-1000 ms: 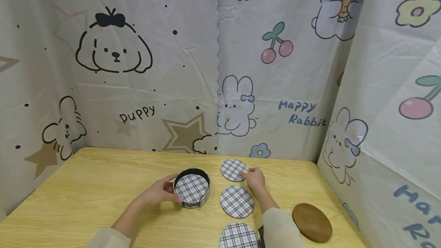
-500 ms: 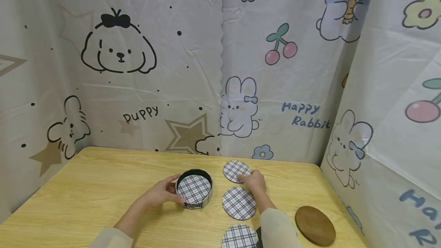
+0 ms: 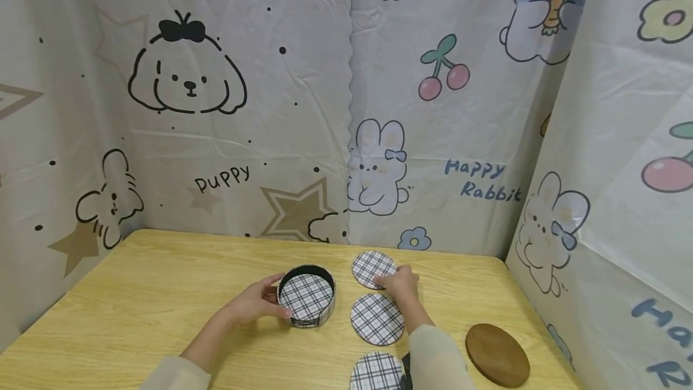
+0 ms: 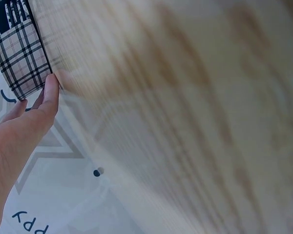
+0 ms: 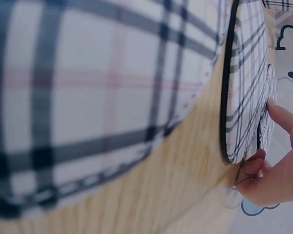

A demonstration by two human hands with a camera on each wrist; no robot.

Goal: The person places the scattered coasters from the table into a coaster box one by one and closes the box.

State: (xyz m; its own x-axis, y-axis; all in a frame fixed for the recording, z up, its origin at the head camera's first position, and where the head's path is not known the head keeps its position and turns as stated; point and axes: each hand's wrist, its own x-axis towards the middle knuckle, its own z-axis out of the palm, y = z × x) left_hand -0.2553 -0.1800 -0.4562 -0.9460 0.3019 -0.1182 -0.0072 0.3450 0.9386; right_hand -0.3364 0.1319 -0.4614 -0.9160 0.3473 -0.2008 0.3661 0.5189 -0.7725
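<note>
My left hand grips the side of a round plaid coaster holder, thumb near its front and fingers round its far side. A plaid coaster lies inside its dark-lined wall. The left wrist view shows fingertips on the holder's checked outer wall. At the back of a column of three round plaid coasters, my right hand pinches the right edge of the farthest coaster, thumb on top and the other fingers curled at the rim. The middle coaster and nearest coaster lie flat.
A brown wooden disc lies on the right side of the light wood table. Printed cloth curtains hang along the table's back and right side. The nearest coaster is cut off by the frame's lower edge.
The right thumb has slid slightly further over the farthest coaster. The head view has shifted a little; the holder, the left hand and the coasters keep their places.
</note>
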